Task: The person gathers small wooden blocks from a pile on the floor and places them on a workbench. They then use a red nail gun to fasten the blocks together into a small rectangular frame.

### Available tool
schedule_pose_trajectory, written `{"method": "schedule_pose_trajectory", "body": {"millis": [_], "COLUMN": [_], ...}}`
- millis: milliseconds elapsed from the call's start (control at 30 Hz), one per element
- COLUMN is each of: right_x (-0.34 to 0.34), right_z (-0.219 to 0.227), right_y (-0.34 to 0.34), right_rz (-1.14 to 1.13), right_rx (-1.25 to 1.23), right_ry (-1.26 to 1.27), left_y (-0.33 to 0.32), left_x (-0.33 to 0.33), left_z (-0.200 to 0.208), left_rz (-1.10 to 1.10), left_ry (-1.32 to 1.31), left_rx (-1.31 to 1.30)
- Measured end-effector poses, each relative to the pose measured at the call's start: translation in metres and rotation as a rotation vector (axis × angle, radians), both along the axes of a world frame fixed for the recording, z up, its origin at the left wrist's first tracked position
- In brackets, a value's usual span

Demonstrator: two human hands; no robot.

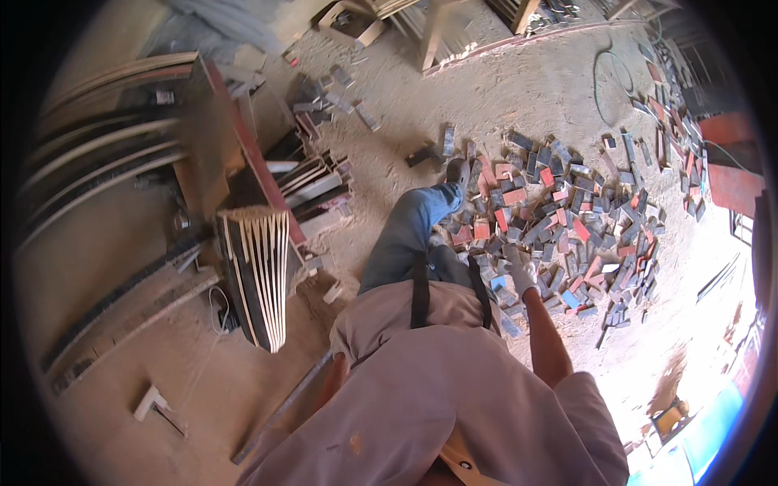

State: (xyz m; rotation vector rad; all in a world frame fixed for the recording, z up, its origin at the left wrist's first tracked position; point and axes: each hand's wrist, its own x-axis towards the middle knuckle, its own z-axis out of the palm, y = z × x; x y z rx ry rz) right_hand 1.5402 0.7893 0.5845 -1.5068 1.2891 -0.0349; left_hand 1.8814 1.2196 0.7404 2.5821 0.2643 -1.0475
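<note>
My right hand, in a pale glove, hangs low over a heap of small wooden block offcuts. Blurred fingers blend into the grey and black pieces, so I cannot tell whether one is held. Most blocks are black or grey, several are red, and a few are blue. On the left side only a bit of my bare forearm shows beside my shirt; the left hand itself is hidden. One shoe of mine stands at the heap's near-left edge.
A stack of black-faced boards stands at left, near a bench with a red-edged panel. More offcuts lie beside it. An open cardboard box sits at the far end. A green hose curls on the dusty floor.
</note>
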Motion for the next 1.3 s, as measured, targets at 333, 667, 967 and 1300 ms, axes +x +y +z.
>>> {"method": "schedule_pose_trajectory", "body": {"millis": [333, 667, 967, 1300], "right_x": [-0.027, -0.037, -0.046, -0.102], "right_z": [0.092, 0.076, 0.122, 0.038], "right_y": [0.025, 0.091, 0.096, -0.144], "right_rz": [-0.877, -0.684, -0.096, 0.198], "right_rx": [0.324, 0.117, 0.056, -0.515], "right_ry": [-0.115, -0.029, 0.392, 0.467], "left_y": [-0.283, -0.289, -0.300, -0.186], "left_x": [0.168, 0.198, 0.209, 0.146], "left_z": [0.013, -0.043, -0.024, -0.018], "left_rz": [-0.507, -0.520, -0.522, -0.152], "left_ry": [-0.038, -0.074, -0.244, -0.121], "left_rx": [-0.268, -0.608, -0.613, -0.332]}}
